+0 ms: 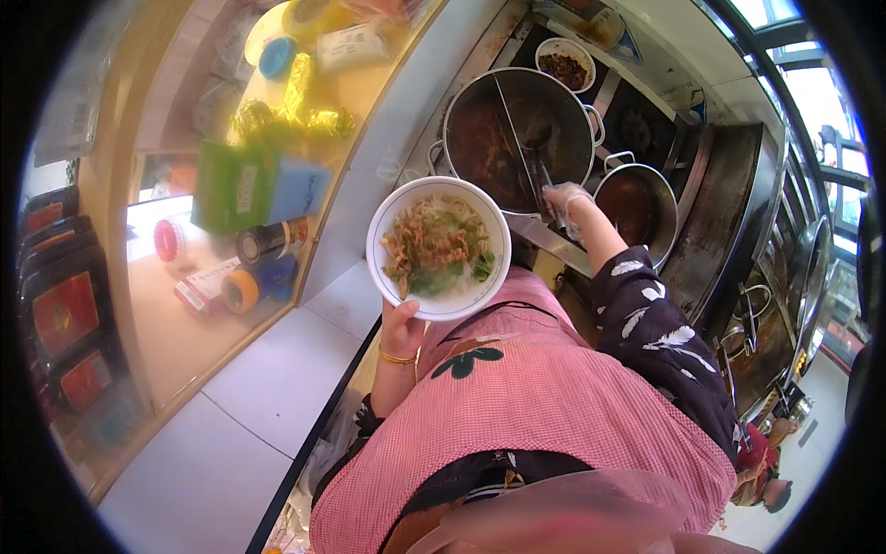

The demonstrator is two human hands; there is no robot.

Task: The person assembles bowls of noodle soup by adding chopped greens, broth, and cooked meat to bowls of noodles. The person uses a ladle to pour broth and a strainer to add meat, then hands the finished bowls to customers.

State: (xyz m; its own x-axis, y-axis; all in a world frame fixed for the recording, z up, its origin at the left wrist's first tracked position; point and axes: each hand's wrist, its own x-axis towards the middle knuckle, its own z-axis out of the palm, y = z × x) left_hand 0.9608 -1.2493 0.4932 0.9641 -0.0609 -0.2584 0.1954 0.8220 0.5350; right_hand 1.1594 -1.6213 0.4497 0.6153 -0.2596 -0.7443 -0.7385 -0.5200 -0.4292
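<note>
Bowl of noodles held up beside the divided pot

The left hand [403, 325] grips the white bowl [437, 247] from beneath, at picture centre. At one o'clock from it, the right hand [565, 203] is closed on a ladle handle [546, 177] over the divided pot [517, 138]; a smaller pot [637, 203] sits just beside.
</note>
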